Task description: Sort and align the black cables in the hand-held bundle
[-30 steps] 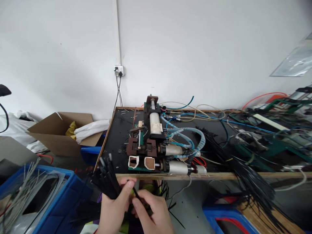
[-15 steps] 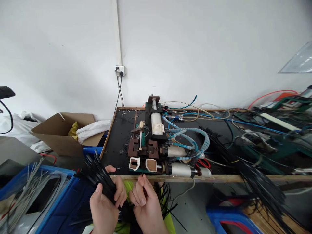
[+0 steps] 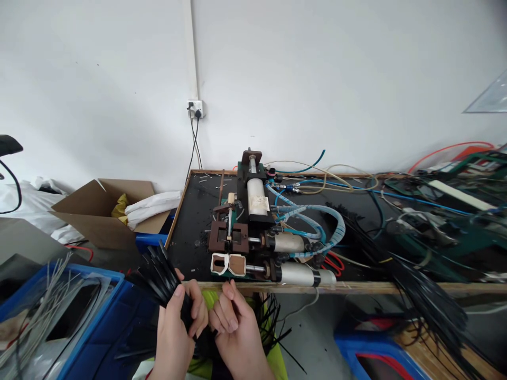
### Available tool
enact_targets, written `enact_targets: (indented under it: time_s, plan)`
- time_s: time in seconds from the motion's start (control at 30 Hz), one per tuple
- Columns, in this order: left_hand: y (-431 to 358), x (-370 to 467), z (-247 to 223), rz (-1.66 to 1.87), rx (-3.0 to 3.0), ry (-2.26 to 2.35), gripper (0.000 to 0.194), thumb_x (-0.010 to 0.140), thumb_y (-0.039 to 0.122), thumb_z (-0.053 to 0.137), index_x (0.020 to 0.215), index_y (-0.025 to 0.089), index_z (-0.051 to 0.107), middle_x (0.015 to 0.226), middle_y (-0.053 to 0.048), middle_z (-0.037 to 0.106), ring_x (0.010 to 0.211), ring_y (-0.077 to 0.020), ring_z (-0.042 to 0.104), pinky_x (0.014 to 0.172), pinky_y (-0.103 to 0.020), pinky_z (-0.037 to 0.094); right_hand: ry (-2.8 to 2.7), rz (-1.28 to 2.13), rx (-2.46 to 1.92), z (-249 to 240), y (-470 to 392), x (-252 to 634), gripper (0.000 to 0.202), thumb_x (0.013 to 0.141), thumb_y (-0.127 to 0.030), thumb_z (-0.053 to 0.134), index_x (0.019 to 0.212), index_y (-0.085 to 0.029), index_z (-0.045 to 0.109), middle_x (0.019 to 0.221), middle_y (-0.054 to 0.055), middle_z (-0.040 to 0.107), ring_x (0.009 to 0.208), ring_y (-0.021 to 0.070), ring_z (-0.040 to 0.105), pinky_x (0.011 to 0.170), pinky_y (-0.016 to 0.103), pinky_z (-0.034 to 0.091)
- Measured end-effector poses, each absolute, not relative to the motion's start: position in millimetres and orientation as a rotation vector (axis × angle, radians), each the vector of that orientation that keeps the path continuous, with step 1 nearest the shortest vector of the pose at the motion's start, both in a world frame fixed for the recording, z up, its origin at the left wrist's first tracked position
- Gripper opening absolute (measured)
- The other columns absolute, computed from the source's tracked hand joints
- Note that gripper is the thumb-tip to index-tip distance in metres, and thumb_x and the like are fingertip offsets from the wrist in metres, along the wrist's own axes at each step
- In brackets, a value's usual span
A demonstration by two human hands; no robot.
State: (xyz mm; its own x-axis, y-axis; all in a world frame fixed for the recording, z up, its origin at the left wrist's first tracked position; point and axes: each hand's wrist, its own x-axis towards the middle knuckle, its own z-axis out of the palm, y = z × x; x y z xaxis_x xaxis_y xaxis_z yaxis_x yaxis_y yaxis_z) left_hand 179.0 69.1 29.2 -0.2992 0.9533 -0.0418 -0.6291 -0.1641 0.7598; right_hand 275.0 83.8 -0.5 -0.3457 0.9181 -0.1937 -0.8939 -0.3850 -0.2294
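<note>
Hands are working near the table (image 3: 356, 288) edge: left hand (image 3: 176, 330) is gripping a bundle of black strips (image 3: 158, 272), right hand (image 3: 233, 332) is pinching its lower end.

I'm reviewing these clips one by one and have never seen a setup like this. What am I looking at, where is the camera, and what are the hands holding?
The picture comes from a camera worn on a person's head, looking forward and down, so the two bare hands at the bottom are their own. The left hand closes its grip around a bundle of black strips that fans out up and to the left. The right hand is curled beside it, fingertips at the bundle's lower end; whether it pinches a strip is hard to tell. Ahead is a workbench with a black top, carrying a small pneumatic fixture with metal cylinders and blue air hoses. A heap of loose black strips hangs over the bench's right edge. A blue bin sits lower left, a cardboard box behind it.
</note>
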Motion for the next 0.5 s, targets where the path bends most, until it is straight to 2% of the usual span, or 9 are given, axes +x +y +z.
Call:
enact_targets:
  time_s: [0.1,0.23,0.3,0.4,0.5]
  plan:
    - [68,181,27,1.722,0.567,0.903,0.031,0.097,0.039,0.062,0.073,0.021,0.052,0.053,0.006,0.048,0.033,-0.0063,0.032,0.033,-0.018,0.029,-0.141,1.905,-0.384,-1,83,274,0.031,0.084,-0.039,0.083,0.070,-0.018,0.065,0.038,-0.012,0.035,0.040,0.0074,0.013,0.042,0.020,0.024]
    - [66,181,24,1.680,0.549,0.963,0.040,0.097,0.041,0.064,0.066,0.019,0.050,0.053,0.007,0.044,0.034,-0.0046,0.031,0.033,-0.017,0.028,-0.346,1.761,-0.554,-5,83,276,0.038,0.089,-0.049,0.075,0.070,-0.019,0.062,0.038,-0.010,0.039,0.040,0.0076,0.020,0.045,0.021,0.025]
    - [64,182,23,1.682,0.540,0.968,0.038,0.095,0.043,0.068,0.070,0.020,0.051,0.053,0.008,0.043,0.035,-0.0046,0.029,0.033,-0.017,0.027,-0.474,1.670,-0.677,-7,83,279,0.042,0.091,-0.055,0.071,0.071,-0.019,0.061,0.038,-0.009,0.041,0.041,0.0079,0.024,0.047,0.022,0.026]
    - [62,184,23,1.709,0.529,0.976,0.030,0.088,0.045,0.077,0.088,0.022,0.057,0.051,0.010,0.042,0.035,-0.0054,0.029,0.033,-0.015,0.027,-0.684,1.548,-0.880,-11,78,286,0.047,0.091,-0.062,0.067,0.073,-0.019,0.062,0.040,-0.008,0.044,0.041,0.0079,0.029,0.045,0.021,0.024]
    - [60,185,22,1.703,0.531,0.986,0.034,0.085,0.045,0.080,0.096,0.023,0.056,0.048,0.012,0.040,0.035,-0.0055,0.029,0.033,-0.014,0.026,-0.943,1.535,-1.065,-20,59,307,0.054,0.091,-0.068,0.060,0.070,-0.019,0.064,0.040,-0.005,0.049,0.037,0.0092,0.036,0.042,0.021,0.026]
